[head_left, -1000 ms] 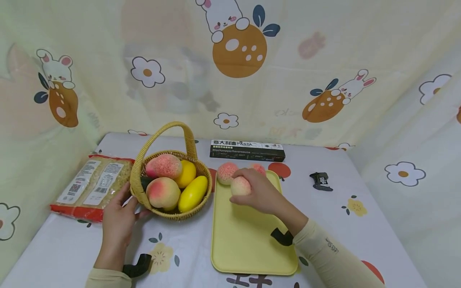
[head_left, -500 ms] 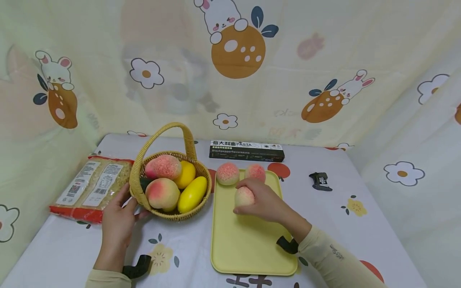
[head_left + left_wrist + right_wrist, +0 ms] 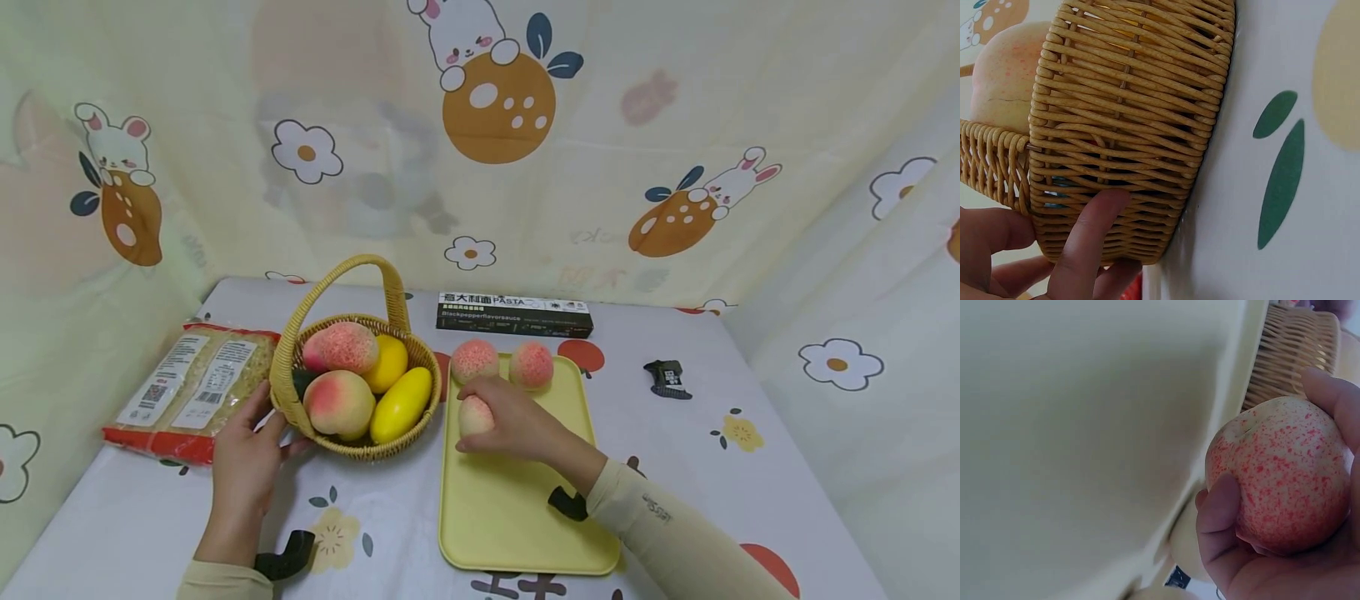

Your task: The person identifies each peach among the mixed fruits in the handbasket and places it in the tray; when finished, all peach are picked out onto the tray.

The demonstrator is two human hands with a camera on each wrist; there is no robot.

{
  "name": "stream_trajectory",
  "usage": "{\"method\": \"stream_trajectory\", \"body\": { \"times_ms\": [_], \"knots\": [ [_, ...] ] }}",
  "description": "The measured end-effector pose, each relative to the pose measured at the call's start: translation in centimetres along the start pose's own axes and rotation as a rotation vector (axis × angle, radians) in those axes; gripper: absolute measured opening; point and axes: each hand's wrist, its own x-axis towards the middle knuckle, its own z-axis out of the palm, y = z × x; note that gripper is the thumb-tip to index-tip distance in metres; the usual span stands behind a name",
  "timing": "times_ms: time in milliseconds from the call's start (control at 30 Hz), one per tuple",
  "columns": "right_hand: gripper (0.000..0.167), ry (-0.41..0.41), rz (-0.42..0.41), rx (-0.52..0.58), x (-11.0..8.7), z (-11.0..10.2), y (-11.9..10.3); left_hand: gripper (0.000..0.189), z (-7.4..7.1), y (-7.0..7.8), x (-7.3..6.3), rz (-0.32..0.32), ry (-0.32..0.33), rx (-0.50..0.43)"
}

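Observation:
In the head view my right hand (image 3: 517,423) grips a speckled pink-and-cream peach (image 3: 474,417) over the far left part of a yellow tray (image 3: 517,525). Fingers and thumb wrap its sides in the right wrist view, where the peach (image 3: 1288,478) shows red flecks. Two more peaches, one on the left (image 3: 474,361) and one on the right (image 3: 532,365), sit at the tray's far end. My left hand (image 3: 246,467) rests against a wicker basket (image 3: 367,452), its extended fingers touching the woven wall (image 3: 1122,106). Fruit fills the basket: a large peach (image 3: 340,402), a pink mango-like fruit (image 3: 341,347) and yellow fruits (image 3: 402,405).
A clear bag of pasta (image 3: 198,392) with red ends lies left of the basket. Behind the tray is a black-and-white pasta box (image 3: 514,315). A small black packet (image 3: 667,379) lies to the right. A patterned curtain (image 3: 375,167) hangs behind the table.
My right hand, holding the peach, has come nearer and then moved left over the tray, uncovering the right-hand peach at its far end. My left hand and the basket have stayed in place.

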Motion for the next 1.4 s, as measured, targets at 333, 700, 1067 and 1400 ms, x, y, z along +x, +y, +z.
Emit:
{"method": "stream_trajectory", "body": {
  "times_ms": [333,700,1067,1400],
  "knots": [
    [0.062,-0.015,0.031,-0.052,0.7,0.9,-0.1,0.059,0.0,-0.1,0.1,0.002,-0.005,-0.004],
    [0.069,-0.064,0.037,-0.075,1.0,0.8,-0.6,0.06,0.0,0.1,0.2,-0.004,0.002,0.011],
    [0.083,-0.059,0.067,-0.14,0.3,0.0,-1.0,0.059,0.0,-0.1,0.2,-0.006,-0.001,0.014],
    [0.081,-0.02,0.044,-0.146,-1.0,-0.7,-0.9,0.059,0.0,0.0,0.1,-0.012,-0.005,0.005]
  ]
}}
